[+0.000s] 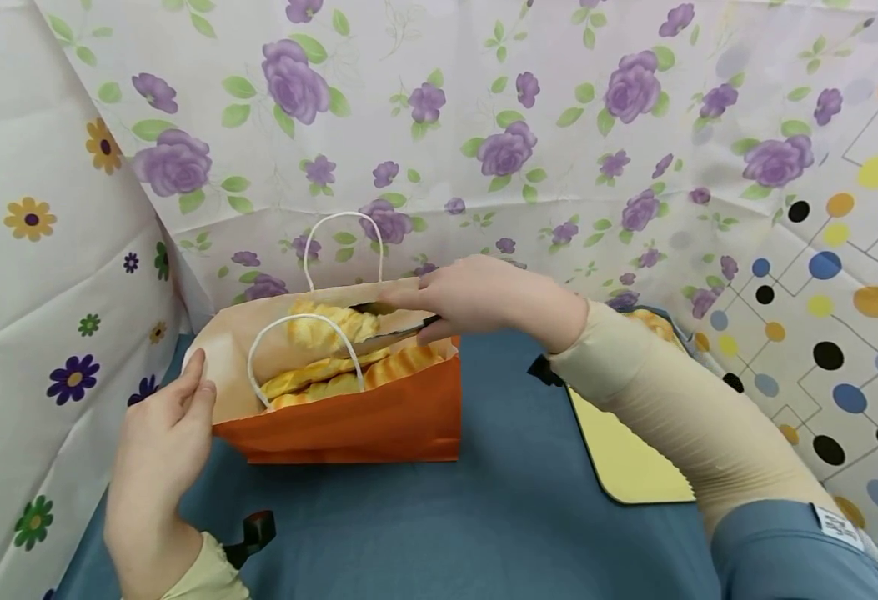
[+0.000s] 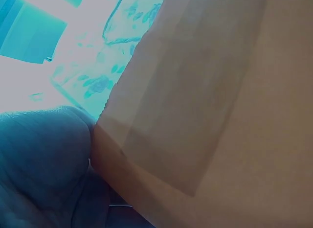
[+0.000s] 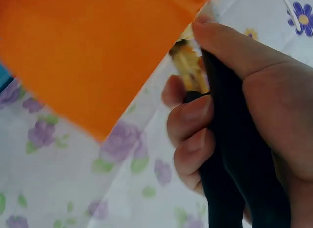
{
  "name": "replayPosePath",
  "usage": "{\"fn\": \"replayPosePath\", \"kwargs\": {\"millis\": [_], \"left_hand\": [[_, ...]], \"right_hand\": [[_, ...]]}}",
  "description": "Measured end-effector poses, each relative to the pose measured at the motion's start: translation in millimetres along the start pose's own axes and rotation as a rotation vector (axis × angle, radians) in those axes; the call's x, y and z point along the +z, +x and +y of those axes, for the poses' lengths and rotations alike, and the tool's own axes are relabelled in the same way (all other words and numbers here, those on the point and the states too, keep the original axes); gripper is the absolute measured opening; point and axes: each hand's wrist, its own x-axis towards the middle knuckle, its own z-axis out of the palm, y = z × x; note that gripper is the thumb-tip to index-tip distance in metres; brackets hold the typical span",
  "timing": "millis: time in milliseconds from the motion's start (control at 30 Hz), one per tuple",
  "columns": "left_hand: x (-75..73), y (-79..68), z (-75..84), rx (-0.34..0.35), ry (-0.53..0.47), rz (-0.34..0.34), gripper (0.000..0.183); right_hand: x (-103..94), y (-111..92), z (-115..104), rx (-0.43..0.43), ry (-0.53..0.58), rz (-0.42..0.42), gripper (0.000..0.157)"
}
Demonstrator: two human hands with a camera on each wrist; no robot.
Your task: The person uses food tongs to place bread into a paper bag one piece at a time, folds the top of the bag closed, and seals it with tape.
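An orange paper bag (image 1: 348,433) with white cord handles stands upright, its top open. My left hand (image 1: 164,437) pinches the bag's left edge between thumb and fingers; the brown inner paper fills much of the left wrist view. With my right hand (image 1: 476,300) I grip black-handled tongs (image 3: 222,140) over the bag's right side. Between the tongs' ends, inside the bag mouth, is a yellow ridged bread piece (image 1: 333,327). More golden ridged bread (image 1: 401,367) lies lower in the bag.
On the right, partly behind my right forearm, lies a yellow board (image 1: 626,467), with another golden bread piece (image 1: 656,323) beyond the arm. A blue cloth (image 1: 439,533) covers the table. Flower-printed curtains (image 1: 439,150) close off the back and sides.
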Motion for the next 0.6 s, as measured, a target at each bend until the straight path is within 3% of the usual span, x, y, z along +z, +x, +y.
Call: {"fn": "replayPosePath", "kwargs": {"millis": [233,600], "left_hand": [[-1.1,0.8,1.9,0.000,0.005,0.000,0.055],[0.7,0.6,2.4,0.024,0.010,0.017,0.055]], "right_hand": [[0.5,45.6,-20.3,0.015,-0.035,-0.153,0.072],[15.7,85.6,-41.7,-0.050,-0.172,-0.093,0.061]]}}
